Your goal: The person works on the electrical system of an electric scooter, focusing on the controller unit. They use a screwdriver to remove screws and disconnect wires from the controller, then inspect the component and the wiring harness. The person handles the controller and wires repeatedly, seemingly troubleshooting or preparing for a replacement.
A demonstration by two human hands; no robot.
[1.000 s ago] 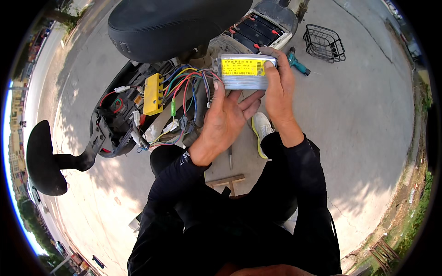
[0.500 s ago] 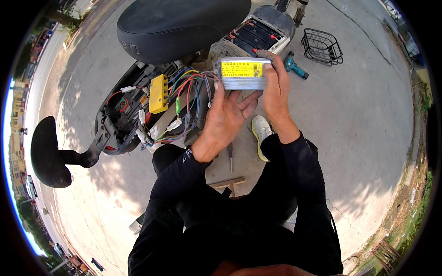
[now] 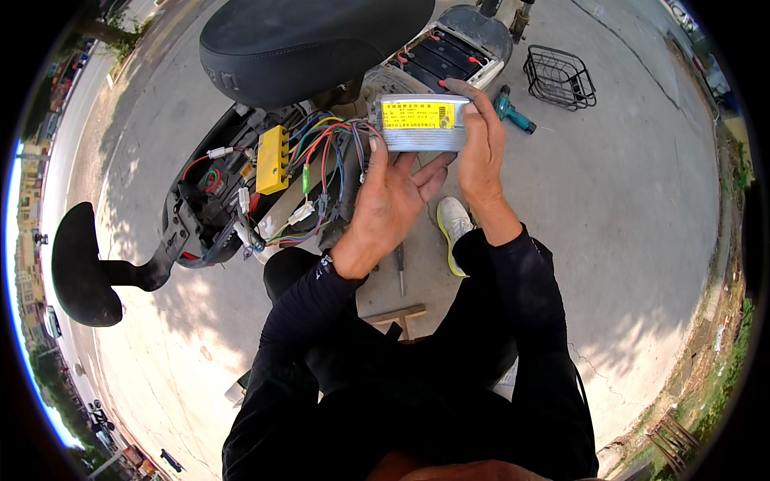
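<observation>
A silver metal controller box [image 3: 423, 123] with a yellow label is held up in both hands. My left hand [image 3: 391, 196] supports it from below with the palm up. My right hand [image 3: 481, 148] grips its right end. A bundle of coloured wires [image 3: 325, 152] runs from the box's left end down into the opened body of an electric scooter [image 3: 233, 188]. A yellow connector block [image 3: 273, 159] sits among the wires.
The scooter's black seat [image 3: 305, 44] is raised above the wiring. A battery compartment [image 3: 445, 52] lies open behind it. A black wire basket [image 3: 560, 78] and a teal power drill [image 3: 513, 112] rest on the concrete. A screwdriver [image 3: 400, 268] lies near my white shoe [image 3: 454, 228].
The view has shifted slightly, so the scooter and the box sit a little further right. Both hands keep the same hold on the box.
</observation>
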